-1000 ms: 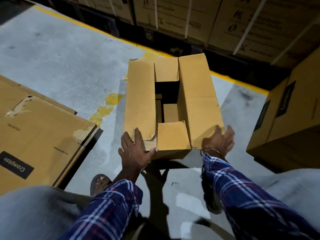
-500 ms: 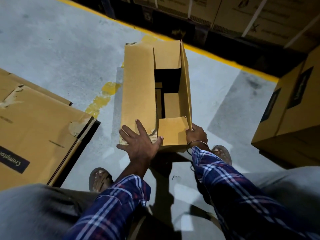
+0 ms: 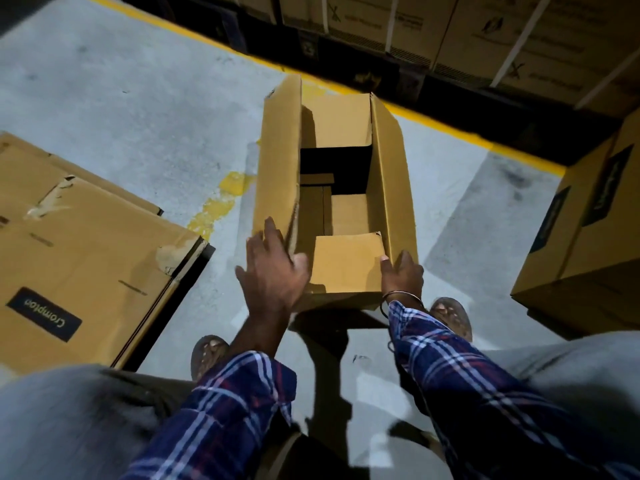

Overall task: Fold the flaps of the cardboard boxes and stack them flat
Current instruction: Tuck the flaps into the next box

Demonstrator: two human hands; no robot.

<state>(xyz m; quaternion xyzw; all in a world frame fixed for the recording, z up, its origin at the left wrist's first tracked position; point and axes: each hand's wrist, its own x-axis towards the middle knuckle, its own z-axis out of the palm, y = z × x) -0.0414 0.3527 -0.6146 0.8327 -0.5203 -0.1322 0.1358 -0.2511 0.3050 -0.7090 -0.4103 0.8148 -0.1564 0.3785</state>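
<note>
From the head camera, the open-topped cardboard box (image 3: 346, 271) stood on the concrete floor (image 3: 138, 116), long axis running away from the person. The left hand (image 3: 273, 275), fingers straight, pressed its left flap (image 3: 278, 161); the right hand (image 3: 403, 277) gripped the near right corner.

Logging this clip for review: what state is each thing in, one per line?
open box: upright on the floor, both long flaps raised, near short flap folded inward
left hand: fingers straight, against the left flap
right hand: grips the near right corner
flattened boxes: stacked flat
sealed cartons: closed, strapped
</note>
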